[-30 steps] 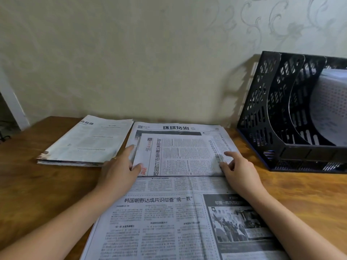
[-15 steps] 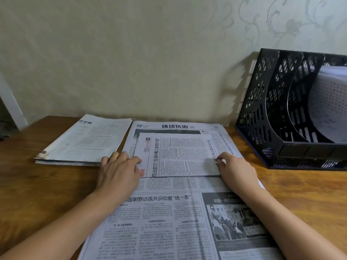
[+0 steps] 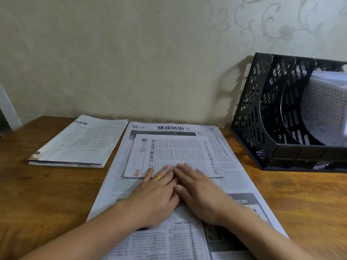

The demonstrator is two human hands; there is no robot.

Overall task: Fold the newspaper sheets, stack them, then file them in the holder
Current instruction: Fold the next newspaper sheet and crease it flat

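A small folded newspaper (image 3: 174, 152) lies on a large unfolded newspaper sheet (image 3: 234, 177) spread down the middle of the wooden table. My left hand (image 3: 159, 192), wearing a gold ring, and my right hand (image 3: 197, 190) lie flat side by side, fingers straight, with their fingertips on the near edge of the folded paper. A stack of folded newspapers (image 3: 78, 143) sits at the left. The black mesh file holder (image 3: 266, 109) stands at the right against the wall.
A white perforated object (image 3: 323, 107) sits inside the holder's far slots. The wallpapered wall runs close behind the table. Bare wood of the table (image 3: 47, 194) shows left and right of the open sheet.
Both hands slid inward from the left and right edges of the folded paper and now meet at its near middle edge. The camera view shifted slightly.
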